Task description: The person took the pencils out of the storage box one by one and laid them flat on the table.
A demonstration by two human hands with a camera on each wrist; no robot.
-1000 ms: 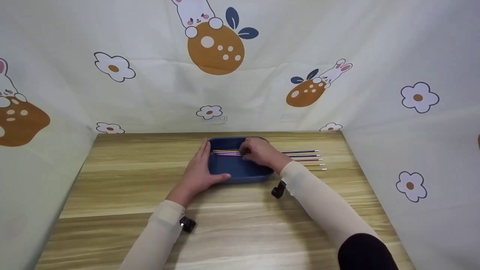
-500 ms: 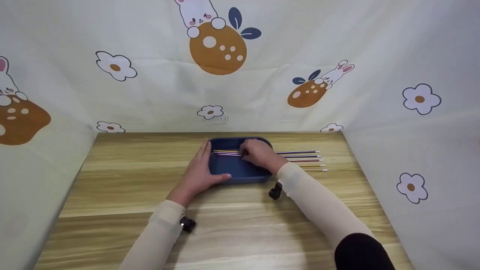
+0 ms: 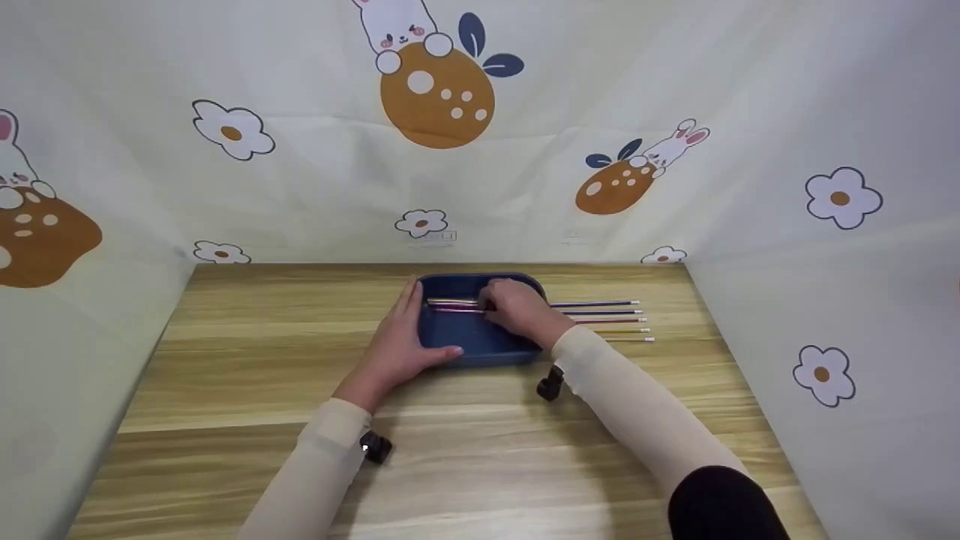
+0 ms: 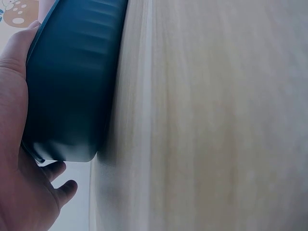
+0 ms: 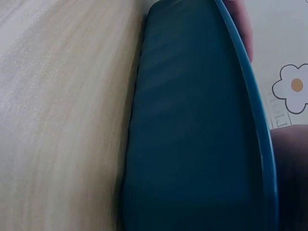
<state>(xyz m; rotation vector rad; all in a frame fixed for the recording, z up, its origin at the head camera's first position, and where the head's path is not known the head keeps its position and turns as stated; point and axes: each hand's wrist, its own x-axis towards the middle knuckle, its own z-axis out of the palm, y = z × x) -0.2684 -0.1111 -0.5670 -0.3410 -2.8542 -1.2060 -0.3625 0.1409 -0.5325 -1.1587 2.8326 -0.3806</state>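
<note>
A blue, rounded rectangular tray (image 3: pixel 465 339) sits at the back middle of the table. My left hand (image 3: pixel 394 341) holds its left end, thumb over the front rim and fingers along the far left side; the left wrist view shows fingertips reaching around the tray's end. Inside the tray, thin pencils (image 3: pixel 450 307), yellow and pinkish-purple, lie lengthwise near the back wall. My right hand (image 3: pixel 523 309) reaches over the right end with fingers curled and pinches the pencils' right ends, which it hides. In the right wrist view the tray wall (image 5: pixel 192 120) covers most of that hand.
Several pencils (image 3: pixel 615 321) with white eraser ends lie in a row on the wood-grain table (image 3: pixel 465 442), right of the tray, partly behind the right wrist. A patterned cloth (image 3: pixel 315 180) encloses the back and both sides.
My right hand and forearm have shifted slightly left, still over the pencils in the tray. Those pencils have spread a little at the left. The left hand and tray stay put.
</note>
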